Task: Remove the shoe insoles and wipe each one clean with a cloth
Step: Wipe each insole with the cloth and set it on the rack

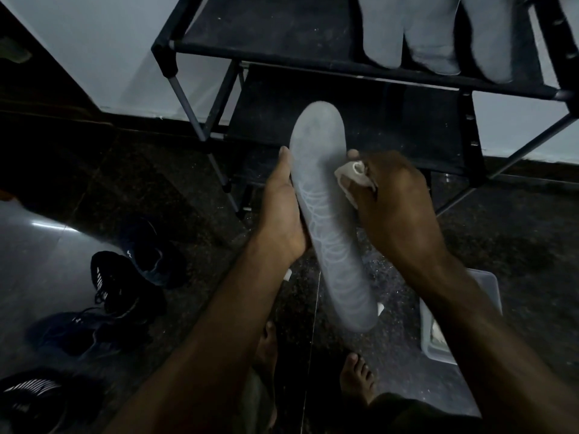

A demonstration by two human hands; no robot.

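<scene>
Grey insole [326, 214]: held in the air before the shoe rack [344, 51], toe end up | left hand [282, 211]: grips its left edge | right hand [394, 195]: clenched round white cloth [354, 175], pressing it on the right edge | three more insoles [432, 32]: top shelf | dark shoes [125, 277]: floor, left.

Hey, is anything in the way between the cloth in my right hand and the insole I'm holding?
Nothing visible. The right hand presses the bunched cloth straight against the right edge of the grey insole, while the left hand holds the opposite edge, clear of the cloth.
</scene>
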